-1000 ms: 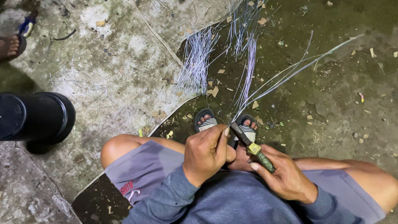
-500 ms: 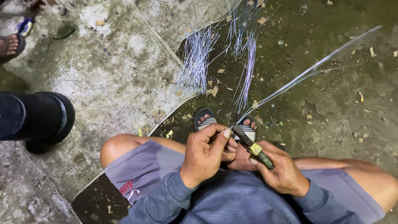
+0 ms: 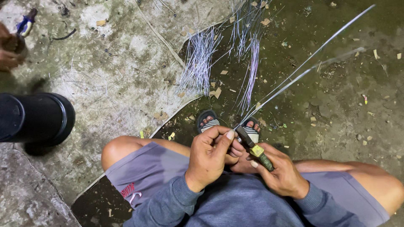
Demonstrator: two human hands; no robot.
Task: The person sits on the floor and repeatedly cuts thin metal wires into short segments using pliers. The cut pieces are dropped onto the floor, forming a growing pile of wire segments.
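Left hand (image 3: 209, 157): fingers curled, pinching the near end of a thin pale strip (image 3: 294, 80) at the knife blade | Right hand (image 3: 280, 174): closed around the green-handled knife (image 3: 253, 148) | Strip: runs from both hands up and right over the dirt floor (image 3: 345, 109), splitting in two | Loose strips (image 3: 200, 63) lie beyond the sandalled feet (image 3: 229, 124).

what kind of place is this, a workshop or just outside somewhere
Probably an informal ground-level work spot, not a fitted workshop: the person squats on a stained, cracked concrete floor, with bundles of thin pale strips and small offcut chips scattered about.
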